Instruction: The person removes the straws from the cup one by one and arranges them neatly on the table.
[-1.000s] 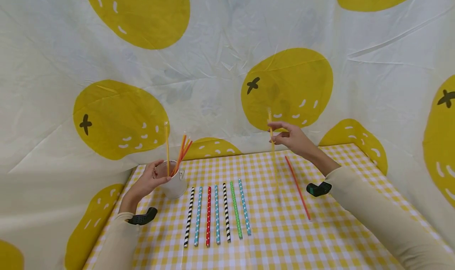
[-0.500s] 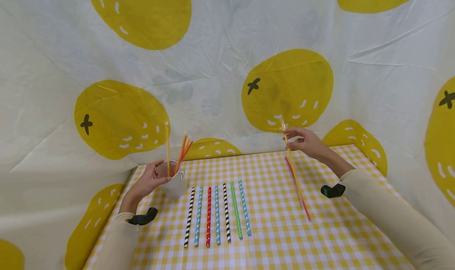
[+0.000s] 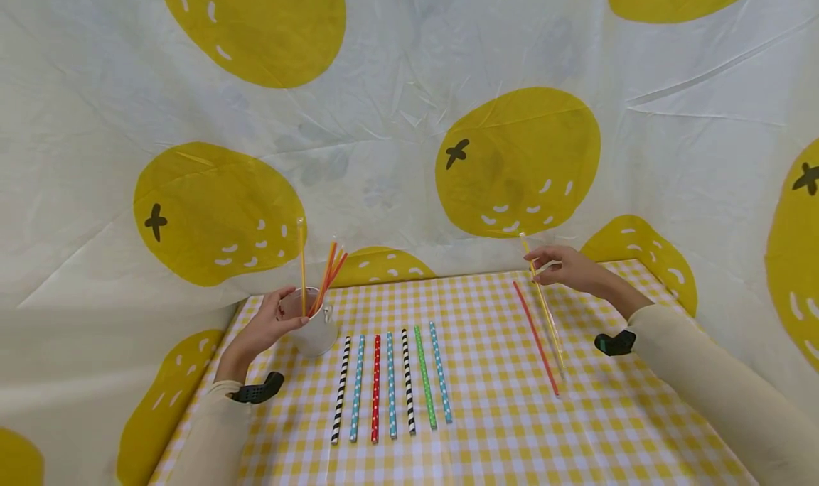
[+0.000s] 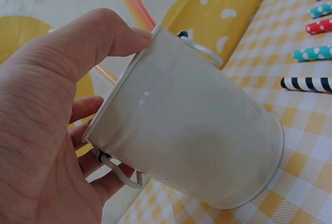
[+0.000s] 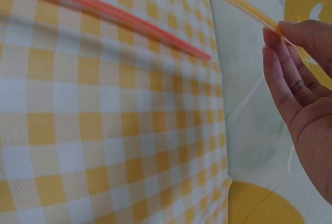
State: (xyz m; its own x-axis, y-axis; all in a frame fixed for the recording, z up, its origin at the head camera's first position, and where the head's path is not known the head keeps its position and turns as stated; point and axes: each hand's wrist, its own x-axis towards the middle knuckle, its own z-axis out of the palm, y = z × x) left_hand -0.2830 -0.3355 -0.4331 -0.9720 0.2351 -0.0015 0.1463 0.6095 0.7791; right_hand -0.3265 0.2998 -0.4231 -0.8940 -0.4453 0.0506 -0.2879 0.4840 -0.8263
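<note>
My left hand (image 3: 265, 326) grips the rim of a small white bucket (image 3: 316, 338), thumb on the near side and fingers round the far side in the left wrist view. Small loop handles show on the bucket wall (image 4: 192, 125). Several orange and red straws (image 3: 329, 276) lean in it, and a yellow straw (image 3: 302, 266) stands taller beside them. On the right, my right hand (image 3: 569, 267) pinches a yellow straw (image 3: 546, 307) near its upper end, thumb against fingertips. That straw slants above the cloth, just right of a red straw (image 3: 536, 338) lying on the table.
Several patterned paper straws lie side by side mid-table, among them a red dotted straw (image 3: 375, 386) and a green dotted straw (image 3: 425, 376). A yellow checked cloth (image 3: 486, 429) covers the table. Behind it hangs a white curtain (image 3: 384, 187) with yellow fruit shapes.
My right hand has moved right and down with the yellow straw, which crossed over the red straw and is now on its right side. My left hand stays on the bucket.
</note>
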